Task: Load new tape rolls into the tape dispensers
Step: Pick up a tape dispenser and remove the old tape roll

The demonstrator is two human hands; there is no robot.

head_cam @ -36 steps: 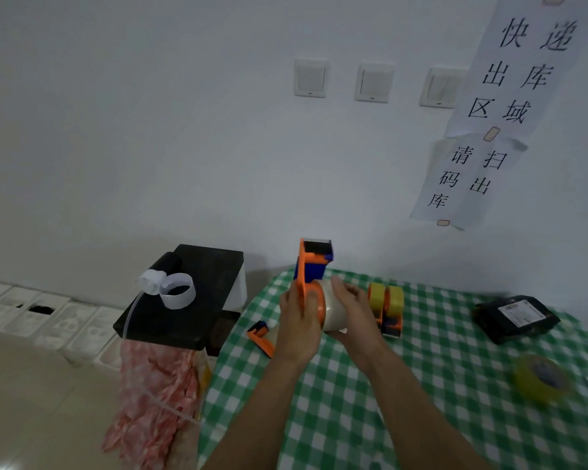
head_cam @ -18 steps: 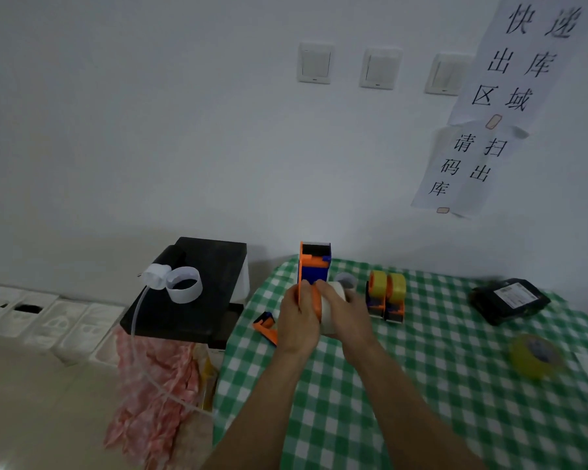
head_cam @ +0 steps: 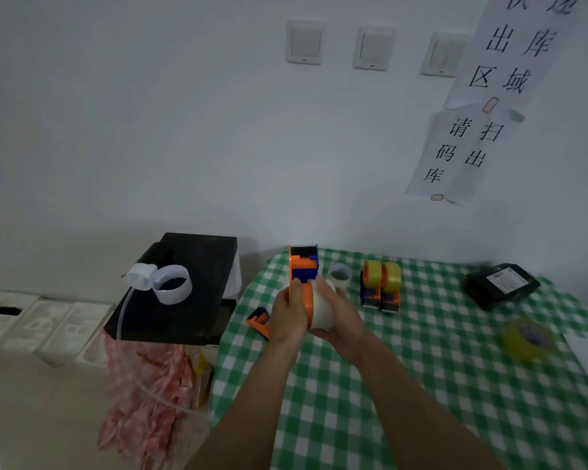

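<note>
Orange-blue tape dispenser [head_cam: 302, 276] upright above table [head_cam: 421, 385], my left hand [head_cam: 289, 312] fingers clenched on frame to steady it, right hand [head_cam: 340, 317] grasping white tape roll [head_cam: 321, 308] w/ palm behind, prob. to seat roll on hub.

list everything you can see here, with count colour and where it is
tape dispenser in hand: 1, orange and blue, held upright above the table's left end
tape roll in hand: 1, whitish, against the held dispenser
loaded dispensers: 2, orange and blue with yellow rolls, side by side on the table
empty core: 1, pale, behind the hands
loose dispenser part: 1, orange and blue, left table edge
yellow roll: 1, right side of the table
black parcel: 1, far right
table: 1, green and white check cloth
black stand: 1, left of table, white paper loops on top
wall switches: 3, white
paper signs: 2, white
left hand: 1, gripping dispenser
right hand: 1, holding roll
</note>
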